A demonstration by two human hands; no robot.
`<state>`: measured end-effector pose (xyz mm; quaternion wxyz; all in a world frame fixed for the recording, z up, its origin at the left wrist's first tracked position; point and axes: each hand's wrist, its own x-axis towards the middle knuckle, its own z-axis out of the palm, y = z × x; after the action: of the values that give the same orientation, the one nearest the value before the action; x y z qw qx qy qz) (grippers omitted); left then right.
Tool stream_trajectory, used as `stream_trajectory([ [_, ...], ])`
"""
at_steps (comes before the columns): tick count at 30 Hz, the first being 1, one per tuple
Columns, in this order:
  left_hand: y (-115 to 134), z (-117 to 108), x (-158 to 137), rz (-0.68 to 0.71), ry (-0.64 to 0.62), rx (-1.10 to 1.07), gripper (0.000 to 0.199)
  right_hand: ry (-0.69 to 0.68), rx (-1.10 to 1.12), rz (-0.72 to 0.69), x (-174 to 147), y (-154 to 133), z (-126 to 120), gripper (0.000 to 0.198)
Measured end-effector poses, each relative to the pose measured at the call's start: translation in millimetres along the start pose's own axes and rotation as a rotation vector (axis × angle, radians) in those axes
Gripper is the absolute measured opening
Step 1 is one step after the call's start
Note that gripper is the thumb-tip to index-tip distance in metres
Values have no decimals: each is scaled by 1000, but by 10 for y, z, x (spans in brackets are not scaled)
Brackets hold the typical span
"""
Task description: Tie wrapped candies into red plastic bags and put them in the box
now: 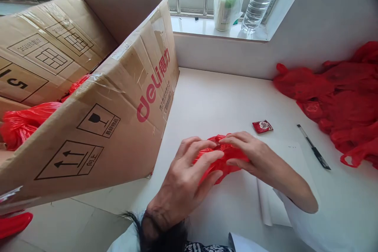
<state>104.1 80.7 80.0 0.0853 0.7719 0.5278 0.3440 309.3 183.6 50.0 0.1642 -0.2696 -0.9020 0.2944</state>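
Note:
A crumpled red plastic bag [220, 165] is between my two hands, over the white table. My left hand [189, 171] curls round its left side, with the fingers bent and a little apart and the tips on the plastic. From the right, my right hand [251, 151] grips the bag, its fingers over the top edge and its thumb lower down. What is inside the bag, if anything, cannot be made out. A small red packet [262, 126] with white print lies just beyond my right hand.
At the left stands a large open cardboard box [130, 126] with red plastic bags [32, 118] in it. A black pen [313, 147] and white paper [276, 204] lie on the table [203, 102]. Red bags [333, 94] are heaped at the right. A bottle [261, 0] stands on the windowsill.

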Motion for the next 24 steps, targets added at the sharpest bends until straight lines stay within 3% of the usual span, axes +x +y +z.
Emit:
stream_trajectory([
  [2,2,148,80,36,-60,56,20,-97,47,20,48,-44,79,17],
  [6,-99,284,86,17,-66,42,16,-82,184,115,59,-40,28,15],
  [11,-250,66,-49,-176,95,-194,10,113,548,223,38,50,-157,12],
  [15,-335,-60,-83,-260,133,-367,8,188,658,363,2,91,-227,15],
  [19,-291,-145,-37,-179,87,-343,12,196,564,279,-78,81,-316,10],
  [24,-139,-319,-41,-10,-59,-51,21,230,457,239,-140,132,-376,17],
])
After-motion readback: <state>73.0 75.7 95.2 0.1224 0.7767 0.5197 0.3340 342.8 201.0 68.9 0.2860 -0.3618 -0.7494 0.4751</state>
